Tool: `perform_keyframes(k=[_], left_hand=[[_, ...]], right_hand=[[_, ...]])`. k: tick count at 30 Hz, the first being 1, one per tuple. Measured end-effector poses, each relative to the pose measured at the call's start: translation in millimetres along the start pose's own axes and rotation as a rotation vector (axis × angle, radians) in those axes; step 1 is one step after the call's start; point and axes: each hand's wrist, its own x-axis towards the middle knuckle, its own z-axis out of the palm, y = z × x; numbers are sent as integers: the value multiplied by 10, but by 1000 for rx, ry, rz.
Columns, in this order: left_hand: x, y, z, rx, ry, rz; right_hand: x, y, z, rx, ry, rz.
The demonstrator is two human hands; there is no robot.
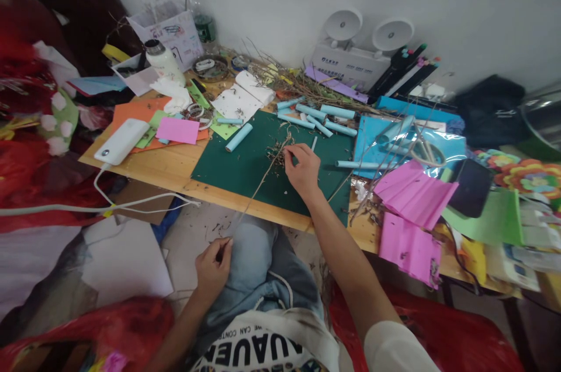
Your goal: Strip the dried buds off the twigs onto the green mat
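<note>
A long thin dry twig runs from my lap up onto the dark green cutting mat. My left hand pinches its lower end just off the table edge, above my knee. My right hand rests on the mat and pinches the twig's upper end, where small bits of dry debris lie. Several light blue rolled paper tubes lie along the mat's far edge, and one tube lies apart at the mat's left corner.
A white power bank with a cable sits on the table's left. Pink folded paper, green paper and a black phone lie to the right. A bundle of twigs, a bottle and markers stand by the wall.
</note>
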Motion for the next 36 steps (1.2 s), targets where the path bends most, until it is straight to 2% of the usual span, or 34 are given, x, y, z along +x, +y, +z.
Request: perform_keyframes(k=[5,12,17,25,31,36], left_hand=[[-28,-22,-5,10,21,10],[-24,-27,1,4,6,1],[-15,-34,-1,-3,5,28],[0,-18,-2,-16,24,33],[-57,-23,5,-34,10,51],[-58,-38,16,-25,-3,47]], right_hand=[[40,13,-50,-18,73,50],[29,-17,-58,18,6,5],[22,17,-14,-10,15,28],[30,48,-2,92,19,51],[35,47,-6,174,77,120],[44,38,-27,132,47,144]])
